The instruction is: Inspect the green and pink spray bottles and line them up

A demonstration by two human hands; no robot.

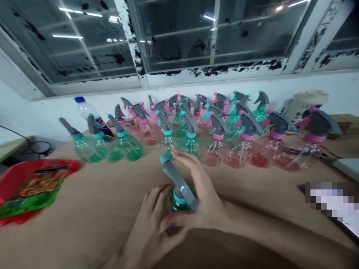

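Note:
A green spray bottle [181, 183] with a grey trigger head and teal collar stands in front of me, its nozzle pointing away and to the left. My left hand [154, 220] curls around the left side of the bottle's body. From the right, my right hand [206, 198] cups the bottle and its head, thumb on the near side and fingers reaching loosely past the far side. The hands hide most of the body. Just beyond stand similar bottles, including a green one [190, 144] and a pink one [214, 149].
Several more green and pink spray bottles line the table [112, 194] toward the wall. A cola bottle [97, 116] stands behind at left. A red bag [74, 166] with a snack packet [42, 183] lies at left. A pale cup-like container [308, 99] sits at back right; a blurred-out device [333, 203] lies at right.

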